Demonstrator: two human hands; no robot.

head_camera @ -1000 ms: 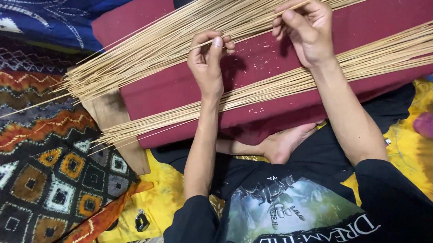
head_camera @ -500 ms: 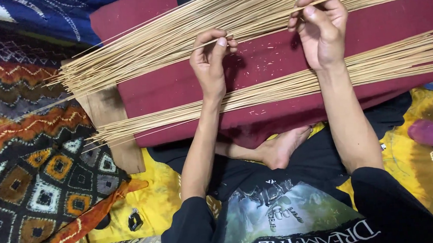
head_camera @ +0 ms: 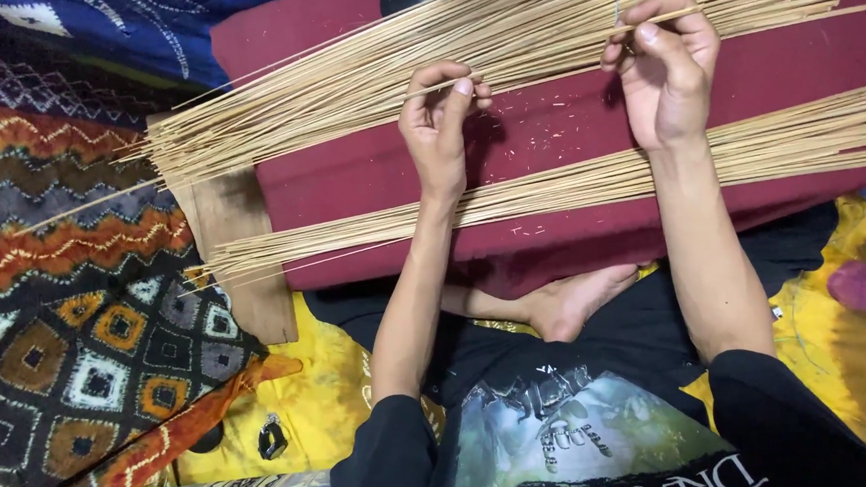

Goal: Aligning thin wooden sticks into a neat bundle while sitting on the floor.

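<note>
My left hand (head_camera: 436,123) and my right hand (head_camera: 667,64) each pinch one end of a single thin bamboo stick (head_camera: 542,58), held just above a maroon cloth-covered board (head_camera: 567,135) on my lap. A large loose pile of similar sticks (head_camera: 362,72) lies across the far side of the board, right behind my fingers. A flatter row of sticks (head_camera: 589,179) lies across the near side, under my wrists.
A wooden plank (head_camera: 240,275) sticks out from under the board at the left. Patterned blankets (head_camera: 66,296) cover the floor on the left, and yellow cloth (head_camera: 312,401) lies by my lap. My bare foot (head_camera: 577,300) rests under the board's near edge.
Both hands have drifted slightly to the right while still pinching the thin stick. The stick piles have not moved on the board.
</note>
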